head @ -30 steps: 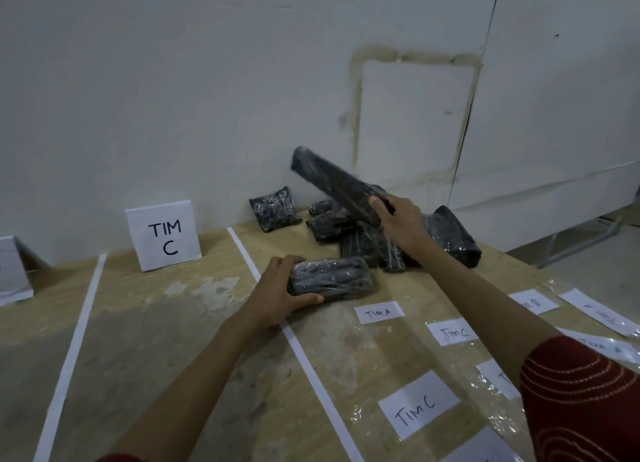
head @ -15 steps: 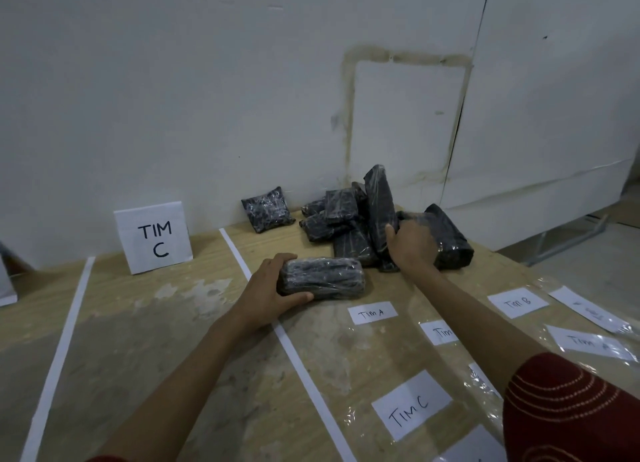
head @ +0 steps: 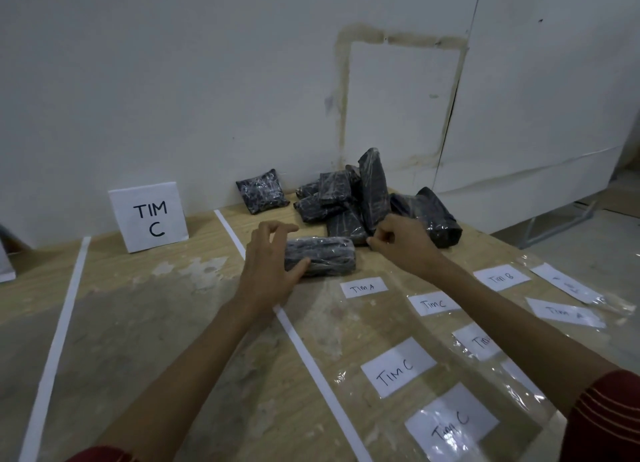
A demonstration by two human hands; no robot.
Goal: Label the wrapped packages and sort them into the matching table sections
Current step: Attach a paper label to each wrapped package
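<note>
Package (head: 320, 256) beside "TIM A" label (head: 363, 287); sign (head: 149, 216) "TIM C".

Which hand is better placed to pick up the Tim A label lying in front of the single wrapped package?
Probably the right hand: it hovers by the pile, on the labels' side, with the TIM A label near it. The left hand is at the single package, thumb against it.

The wrapped packages (head: 346, 224) are black with pale streaks. The tabletop (head: 156, 323) is tan wood grain with whitish patches, crossed by white tape lines (head: 302, 350). The sign (head: 149, 217) is white with black letters; the sleeve (head: 606, 420) dark red, thin-striped.
</note>
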